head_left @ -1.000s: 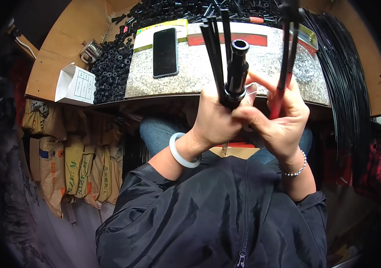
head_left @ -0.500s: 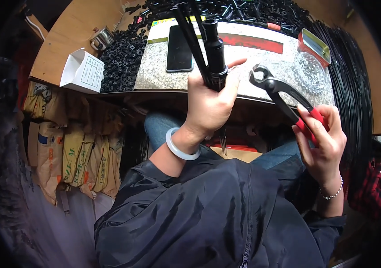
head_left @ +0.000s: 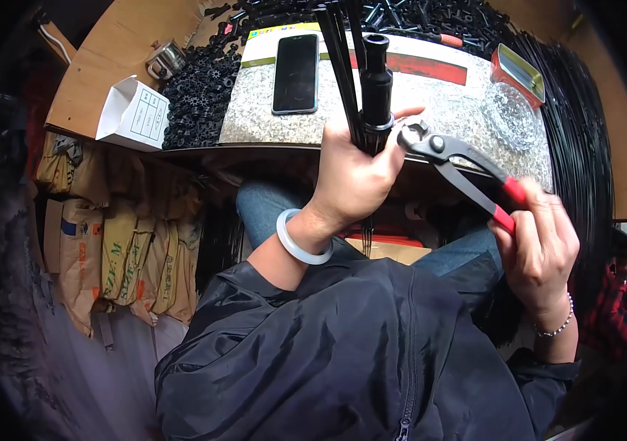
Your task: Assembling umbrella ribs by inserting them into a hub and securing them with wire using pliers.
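My left hand (head_left: 354, 176) grips a bundle of thin black rods (head_left: 339, 59) joined at a black cylindrical hub (head_left: 377, 81), held upright over the bench edge. A pale bangle sits on that wrist. My right hand (head_left: 541, 246) holds red-handled pliers (head_left: 468, 173) by the handles. The pliers' metal jaws (head_left: 410, 134) are at the base of the hub, right beside my left thumb.
A black phone (head_left: 296, 72) lies on a speckled stone slab (head_left: 446, 95). Heaps of small black plastic parts (head_left: 199, 92) and long black rods (head_left: 585, 147) cover the wooden bench (head_left: 100, 81). A white box (head_left: 133, 114), a red tin (head_left: 517, 73), a glass dish (head_left: 508, 117) and stacked sacks (head_left: 119, 242) are nearby.
Both hands were together on the hub a second ago. My right hand then pulled away with the pliers and has now brought their jaws back to the hub's base.
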The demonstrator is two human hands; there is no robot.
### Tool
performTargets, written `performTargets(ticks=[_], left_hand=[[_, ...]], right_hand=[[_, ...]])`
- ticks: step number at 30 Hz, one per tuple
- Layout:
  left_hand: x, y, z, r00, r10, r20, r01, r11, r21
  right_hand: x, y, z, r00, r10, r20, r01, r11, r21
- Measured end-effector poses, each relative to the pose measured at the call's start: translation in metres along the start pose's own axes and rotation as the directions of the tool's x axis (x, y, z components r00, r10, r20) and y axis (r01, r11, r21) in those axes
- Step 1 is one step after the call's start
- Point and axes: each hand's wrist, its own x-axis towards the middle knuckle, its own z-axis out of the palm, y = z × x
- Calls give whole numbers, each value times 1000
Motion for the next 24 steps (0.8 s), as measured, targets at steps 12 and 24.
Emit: performTargets(ticks=[12,24], left_hand=[[-13,6,0,996,-16,84,25,994,-102],[-10,9,9,998,2,56,5,993,-120]], right_hand=[[-20,-9,23,848,332,412,-527,607,595],[-30,2,23,657,-30,754,-749,90,656]])
